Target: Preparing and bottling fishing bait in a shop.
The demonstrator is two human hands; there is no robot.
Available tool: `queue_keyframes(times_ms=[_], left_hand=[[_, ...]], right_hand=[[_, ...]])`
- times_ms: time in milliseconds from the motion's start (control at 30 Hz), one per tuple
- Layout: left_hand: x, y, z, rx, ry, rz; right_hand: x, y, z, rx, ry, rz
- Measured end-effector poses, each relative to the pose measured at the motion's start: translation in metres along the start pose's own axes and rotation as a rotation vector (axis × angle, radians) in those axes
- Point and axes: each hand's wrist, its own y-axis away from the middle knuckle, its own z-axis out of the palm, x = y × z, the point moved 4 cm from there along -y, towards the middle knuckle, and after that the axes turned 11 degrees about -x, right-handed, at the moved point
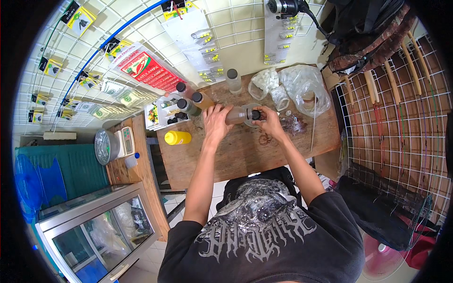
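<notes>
My left hand [216,122] is wrapped around the body of a clear plastic bottle [238,115] with a pale brownish content. The bottle leans over with its neck toward the right. At that end, the fingers of my right hand [270,122] pinch its black cap [256,114]. Whether the cap is screwed tight cannot be made out. Below the neck, partly hidden, is a clear plastic dish [250,122]. Just left of my left hand stand an orange-filled bottle [203,101], a dark greenish bottle [191,108] and a reddish bottle [185,91], all black-capped.
On the wooden table [226,159] are a yellow squeeze bottle [178,137], a white compartment box [163,122], a colourless capped bottle [234,85], plastic bags of white pieces [297,85] and a thin stick [313,127]. A scale [125,139] and a glass cabinet [102,233] stand left.
</notes>
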Motion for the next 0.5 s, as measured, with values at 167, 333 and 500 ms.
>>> queue_keyframes(times_ms=[167,333,500], left_hand=[[0.000,-0.001,0.001,-0.002,-0.003,0.000],[-0.002,-0.003,0.005,-0.041,0.032,-0.022],[-0.011,0.001,0.019,-0.073,0.174,-0.070]], right_hand=[[0.000,-0.001,-0.001,0.017,0.029,-0.037],[0.001,0.000,-0.004,0.008,0.033,-0.010],[-0.026,0.004,-0.006,-0.028,0.250,-0.044]])
